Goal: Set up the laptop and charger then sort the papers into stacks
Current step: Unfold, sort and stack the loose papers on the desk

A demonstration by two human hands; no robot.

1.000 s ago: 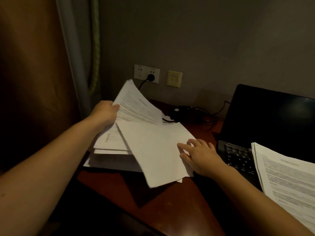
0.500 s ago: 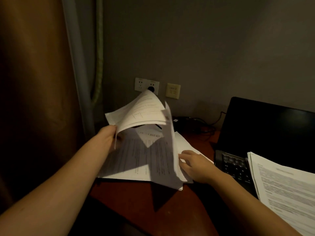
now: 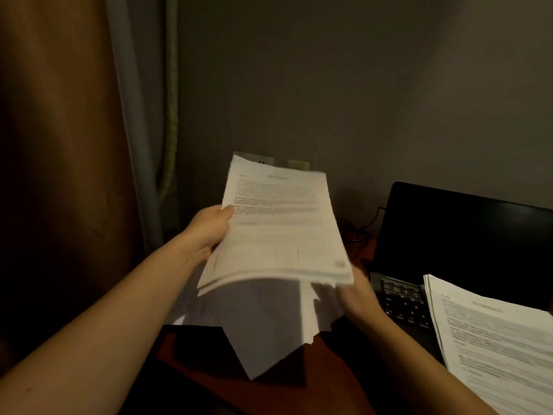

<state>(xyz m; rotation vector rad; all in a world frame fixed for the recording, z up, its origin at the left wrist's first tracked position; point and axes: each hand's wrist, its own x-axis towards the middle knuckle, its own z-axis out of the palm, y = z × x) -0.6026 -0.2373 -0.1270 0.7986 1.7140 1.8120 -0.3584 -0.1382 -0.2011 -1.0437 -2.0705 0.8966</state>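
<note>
We hold a paper sheaf (image 3: pixel 281 229) at frame centre.
Our left hand (image 3: pixel 209 229) grips its edge; our right hand (image 3: pixel 359 298) sits blurred beneath, fingers untellable.

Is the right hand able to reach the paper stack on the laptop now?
Probably yes: the paper stack on the laptop lies close beside the right hand, nothing between. That hand is at a corner of the bundle and may need to leave it first.
</note>
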